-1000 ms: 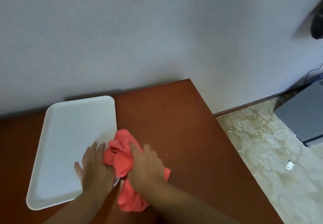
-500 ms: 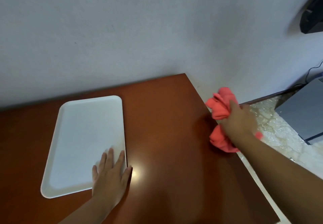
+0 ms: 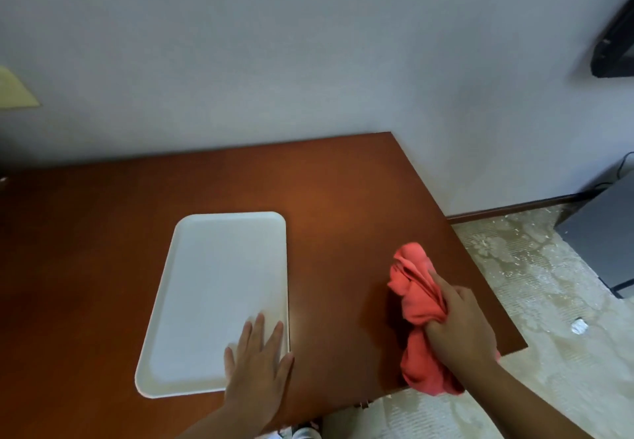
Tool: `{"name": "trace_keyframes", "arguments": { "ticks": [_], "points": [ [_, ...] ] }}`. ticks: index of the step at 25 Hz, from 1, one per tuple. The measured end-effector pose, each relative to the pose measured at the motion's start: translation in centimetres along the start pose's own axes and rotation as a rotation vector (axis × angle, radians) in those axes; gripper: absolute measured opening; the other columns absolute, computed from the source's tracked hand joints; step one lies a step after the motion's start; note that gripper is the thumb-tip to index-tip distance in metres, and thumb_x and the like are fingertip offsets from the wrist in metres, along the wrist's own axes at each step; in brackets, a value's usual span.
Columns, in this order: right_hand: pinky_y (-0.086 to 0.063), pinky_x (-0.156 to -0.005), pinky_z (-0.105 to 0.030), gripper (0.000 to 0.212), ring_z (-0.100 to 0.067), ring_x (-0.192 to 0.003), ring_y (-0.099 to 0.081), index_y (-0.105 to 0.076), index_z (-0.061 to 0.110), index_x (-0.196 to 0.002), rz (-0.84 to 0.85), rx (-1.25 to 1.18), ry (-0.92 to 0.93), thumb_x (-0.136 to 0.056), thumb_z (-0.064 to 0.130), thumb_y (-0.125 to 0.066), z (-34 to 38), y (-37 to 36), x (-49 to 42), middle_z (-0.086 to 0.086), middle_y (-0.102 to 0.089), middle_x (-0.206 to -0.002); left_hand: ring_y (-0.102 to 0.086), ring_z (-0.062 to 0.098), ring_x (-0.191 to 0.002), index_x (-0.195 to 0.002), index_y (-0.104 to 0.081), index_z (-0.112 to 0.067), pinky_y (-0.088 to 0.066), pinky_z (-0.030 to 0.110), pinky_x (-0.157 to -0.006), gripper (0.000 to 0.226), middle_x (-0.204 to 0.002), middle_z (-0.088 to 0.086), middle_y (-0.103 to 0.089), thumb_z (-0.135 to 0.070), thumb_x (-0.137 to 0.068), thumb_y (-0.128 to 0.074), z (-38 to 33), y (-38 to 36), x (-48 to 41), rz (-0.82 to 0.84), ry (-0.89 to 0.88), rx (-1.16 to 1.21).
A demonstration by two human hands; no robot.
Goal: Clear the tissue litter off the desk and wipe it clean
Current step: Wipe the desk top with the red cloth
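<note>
Coral-red cloth [image 3: 415, 301], bunched in folds, perhaps overhanging the desk [image 3: 343, 215].

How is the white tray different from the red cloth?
The tray is white, the cloth coral red. The tray lies flat and smooth; the cloth is bunched up. The left hand rests flat on the tray; the right hand grips the cloth. Both are on the desk.

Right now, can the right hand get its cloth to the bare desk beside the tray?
Probably yes: only bare desk lies between the cloth in the right hand and the tray.
</note>
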State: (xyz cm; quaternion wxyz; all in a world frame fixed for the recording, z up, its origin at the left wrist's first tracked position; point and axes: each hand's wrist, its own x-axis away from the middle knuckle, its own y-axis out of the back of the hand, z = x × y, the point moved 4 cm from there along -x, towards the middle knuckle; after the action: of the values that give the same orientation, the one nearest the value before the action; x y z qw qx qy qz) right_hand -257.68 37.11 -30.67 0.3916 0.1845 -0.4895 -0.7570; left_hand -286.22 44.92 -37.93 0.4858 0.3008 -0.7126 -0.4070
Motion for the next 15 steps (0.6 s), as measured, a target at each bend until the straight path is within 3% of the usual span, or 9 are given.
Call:
{"name": "trace_keyframes", "arguments": {
  "ticks": [2, 3, 4, 6, 8, 11, 13, 15],
  "points": [
    [-0.042, -0.069, -0.032, 0.070, -0.024, -0.096, -0.056, -0.041, 0.034, -0.140, 0.022, -0.011, 0.021, -0.074, 0.015, -0.059, -0.1, -0.1, 2.4, -0.001, -0.049, -0.114, -0.036, 0.025, -0.135, -0.129, -0.055, -0.034, -0.047, 0.054, -0.090, 0.066, -0.147, 0.008, -0.040, -0.055, -0.080, -0.017, 0.8, -0.9, 3.3, 0.039, 0.052, -0.008],
    [-0.043, -0.069, -0.032, 0.069, -0.022, -0.095, -0.055, -0.041, 0.034, -0.139, 0.033, -0.033, 0.042, -0.074, 0.017, -0.058, 0.2, -0.2, 3.2, -0.001, -0.050, -0.114, -0.046, 0.026, -0.129, -0.122, -0.062, -0.033, -0.051, 0.053, -0.083, 0.057, -0.141, 0.008, -0.048, -0.052, -0.083, -0.025, 0.9, -1.1, 4.3, -0.001, 0.062, 0.000],
    [-0.044, -0.069, -0.033, 0.069, -0.020, -0.094, -0.055, -0.041, 0.036, -0.139, 0.042, -0.059, 0.075, -0.073, 0.021, -0.057, 0.7, -0.4, 4.0, -0.001, -0.052, -0.113, -0.041, 0.025, -0.133, -0.129, -0.055, -0.034, -0.047, 0.053, -0.090, 0.050, -0.147, 0.008, -0.040, -0.048, -0.090, -0.028, 1.1, -1.1, 5.4, 0.006, 0.051, 0.004],
    [-0.045, -0.069, -0.032, 0.069, -0.019, -0.094, -0.055, -0.039, 0.037, -0.139, 0.057, -0.071, 0.120, -0.074, 0.022, -0.057, 1.8, -0.8, 5.1, -0.001, -0.052, -0.113, -0.004, 0.021, -0.146, -0.147, -0.021, -0.035, -0.021, 0.048, -0.112, 0.051, -0.159, 0.003, -0.001, -0.047, -0.098, -0.022, 1.2, -2.1, 6.5, -0.034, -0.001, 0.034],
    [-0.046, -0.072, -0.032, 0.071, -0.020, -0.097, -0.054, -0.037, 0.036, -0.141, 0.080, -0.022, 0.162, -0.075, 0.019, -0.058, 2.7, -1.2, 6.1, -0.001, -0.049, -0.116, 0.012, 0.019, -0.145, -0.150, -0.008, -0.032, -0.009, 0.045, -0.115, 0.059, -0.158, 0.000, 0.013, -0.055, -0.096, -0.019, 1.5, -2.1, 6.9, -0.018, 0.004, 0.074],
    [-0.049, -0.074, -0.036, 0.071, -0.024, -0.096, -0.055, -0.043, 0.031, -0.137, 0.141, 0.131, 0.442, -0.068, 0.021, -0.056, 5.2, -1.4, 7.2, -0.001, -0.052, -0.117, 0.008, 0.018, -0.146, -0.150, -0.002, -0.029, -0.009, 0.040, -0.117, 0.102, -0.158, 0.000, 0.011, -0.088, -0.068, -0.011, 1.3, -0.7, 7.6, -0.032, -0.012, 0.162],
    [-0.051, -0.065, -0.036, 0.068, -0.024, -0.085, -0.060, -0.056, 0.026, -0.122, 0.096, 0.288, 0.748, -0.055, 0.022, -0.064, 6.9, -1.7, 7.2, 0.001, -0.060, -0.106, 0.000, 0.019, -0.146, -0.150, 0.004, -0.023, -0.014, 0.036, -0.116, 0.115, -0.158, 0.002, 0.005, -0.085, -0.063, -0.038, -0.5, 0.7, 8.5, -0.180, -0.140, 0.192],
    [-0.050, -0.063, -0.033, 0.055, -0.019, -0.079, -0.061, -0.059, 0.027, -0.106, 0.081, 0.389, 0.983, -0.052, 0.027, -0.071, 8.0, -2.7, 7.2, 0.006, -0.063, -0.096, -0.017, 0.023, -0.142, -0.150, -0.008, -0.014, -0.024, 0.036, -0.112, 0.116, -0.156, 0.009, -0.018, -0.070, -0.063, -0.059, -3.9, 0.8, 8.5, -0.291, -0.336, 0.123]
  ]
}}
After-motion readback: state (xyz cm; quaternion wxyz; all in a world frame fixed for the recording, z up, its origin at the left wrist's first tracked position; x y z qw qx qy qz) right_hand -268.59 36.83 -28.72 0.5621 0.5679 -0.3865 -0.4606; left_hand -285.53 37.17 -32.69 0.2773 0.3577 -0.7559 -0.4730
